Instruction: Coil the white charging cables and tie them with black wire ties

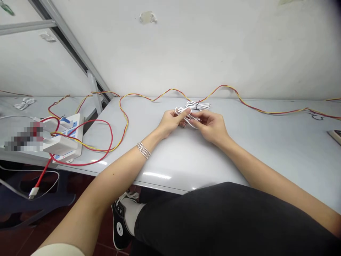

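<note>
Between both hands is a coiled white cable (180, 111), its loops showing above and between my fingers. My left hand (171, 122) is closed on the coil's left part, with the thumb across the top. On the right side, my right hand (210, 124) pinches the same coil with thumb and fingertips. A short dark bit, perhaps a tie, shows below the coil near the left fingers. Just behind the hands, a second white cable bundle (198, 105) lies on the table, bound at its middle with a black tie.
Red and yellow wires (170, 89) run along the table's back by the white wall. A power strip (70, 151) with plugs and looped leads stands left. Another white cable bundle (24, 103) lies far left. Black ties (317, 115) lie right, near a dark-topped object (335, 136).
</note>
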The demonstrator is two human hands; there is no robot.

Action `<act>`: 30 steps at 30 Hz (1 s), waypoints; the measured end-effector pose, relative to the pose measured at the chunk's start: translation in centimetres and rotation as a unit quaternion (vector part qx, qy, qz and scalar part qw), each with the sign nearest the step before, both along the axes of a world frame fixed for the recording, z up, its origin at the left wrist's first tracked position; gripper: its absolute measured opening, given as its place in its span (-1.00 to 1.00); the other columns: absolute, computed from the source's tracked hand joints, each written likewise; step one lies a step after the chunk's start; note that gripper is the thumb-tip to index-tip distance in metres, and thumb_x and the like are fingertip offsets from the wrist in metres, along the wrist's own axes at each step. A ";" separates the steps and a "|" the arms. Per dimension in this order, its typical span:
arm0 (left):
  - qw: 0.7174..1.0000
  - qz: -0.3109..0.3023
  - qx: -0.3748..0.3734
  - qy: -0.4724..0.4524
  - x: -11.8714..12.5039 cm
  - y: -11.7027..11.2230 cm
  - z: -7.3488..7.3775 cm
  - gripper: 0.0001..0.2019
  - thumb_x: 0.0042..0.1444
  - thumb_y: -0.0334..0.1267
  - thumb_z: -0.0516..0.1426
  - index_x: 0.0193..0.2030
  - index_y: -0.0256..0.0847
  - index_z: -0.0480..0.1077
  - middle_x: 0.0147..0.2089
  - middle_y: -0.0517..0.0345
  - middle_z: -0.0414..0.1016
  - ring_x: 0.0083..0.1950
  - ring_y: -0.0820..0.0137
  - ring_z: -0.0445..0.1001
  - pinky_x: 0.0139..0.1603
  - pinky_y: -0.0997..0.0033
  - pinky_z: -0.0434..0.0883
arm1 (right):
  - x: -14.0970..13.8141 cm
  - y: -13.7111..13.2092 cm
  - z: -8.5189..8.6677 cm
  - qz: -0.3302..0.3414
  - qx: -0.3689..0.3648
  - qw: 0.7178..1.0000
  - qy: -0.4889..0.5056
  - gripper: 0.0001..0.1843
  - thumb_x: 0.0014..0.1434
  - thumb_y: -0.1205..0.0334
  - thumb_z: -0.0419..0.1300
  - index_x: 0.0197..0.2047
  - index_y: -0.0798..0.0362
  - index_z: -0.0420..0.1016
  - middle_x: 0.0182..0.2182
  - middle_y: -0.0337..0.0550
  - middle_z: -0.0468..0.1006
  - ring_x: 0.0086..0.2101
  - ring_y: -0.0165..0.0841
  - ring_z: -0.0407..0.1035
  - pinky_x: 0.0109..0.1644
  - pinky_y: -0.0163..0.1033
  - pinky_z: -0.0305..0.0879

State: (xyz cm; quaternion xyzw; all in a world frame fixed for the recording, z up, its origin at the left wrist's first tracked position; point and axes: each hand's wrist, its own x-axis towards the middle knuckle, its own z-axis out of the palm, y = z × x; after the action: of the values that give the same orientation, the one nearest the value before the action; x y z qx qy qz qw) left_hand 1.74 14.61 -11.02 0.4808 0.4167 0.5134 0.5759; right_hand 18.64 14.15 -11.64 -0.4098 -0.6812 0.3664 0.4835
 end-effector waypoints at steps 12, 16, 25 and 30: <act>1.000 -0.015 -0.005 0.010 -0.2 0.1 -0.1 -0.58 0.02 0.06 0.33 -0.42 -0.35 0.47 -0.47 0.13 0.48 -0.44 0.51 0.42 -0.38 0.48 0.32 | 0.4 -0.1 0.6 -0.016 0.026 0.996 -0.078 -0.74 0.12 0.09 0.30 -0.16 0.05 0.61 -0.26 -0.10 0.62 -0.38 -0.32 0.39 -0.23 -0.14 0.34; 1.000 -0.013 -0.010 0.017 -0.2 0.2 -0.2 -0.59 0.04 0.05 0.31 -0.44 -0.35 0.46 -0.52 0.17 0.44 -0.49 0.53 0.38 -0.39 0.48 0.31 | 0.4 -0.3 0.9 -0.020 0.050 0.992 -0.113 -0.76 0.15 0.15 0.26 -0.15 0.07 0.61 -0.27 -0.08 0.62 -0.41 -0.36 0.31 -0.26 -0.17 0.27; 1.000 -0.009 -0.020 0.010 -0.1 0.3 -0.1 -0.76 0.13 -0.23 0.29 -0.43 -0.38 0.47 -0.54 0.16 0.46 -0.48 0.50 0.43 -0.36 0.45 0.35 | 0.5 -0.3 0.8 -0.021 0.112 0.980 -0.166 -0.81 0.15 0.27 0.21 -0.17 0.04 0.58 -0.31 -0.13 0.60 -0.42 -0.35 0.34 -0.27 -0.19 0.30; 0.999 -0.015 -0.033 -0.009 -0.2 0.1 0.1 -0.80 0.13 -0.28 0.28 -0.42 -0.39 0.48 -0.49 0.13 0.48 -0.44 0.49 0.47 -0.33 0.43 0.39 | 0.8 0.0 0.5 -0.010 0.168 0.968 -0.185 -0.83 0.19 0.27 0.17 -0.17 0.05 0.56 -0.26 -0.09 0.60 -0.32 -0.29 0.43 -0.20 -0.16 0.36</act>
State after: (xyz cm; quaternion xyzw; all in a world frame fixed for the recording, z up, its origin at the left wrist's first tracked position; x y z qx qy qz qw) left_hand 1.55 14.76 -10.96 0.4628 0.4207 0.4953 0.6029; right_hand 19.40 14.15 -11.10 -0.3899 -0.8066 0.1593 0.4146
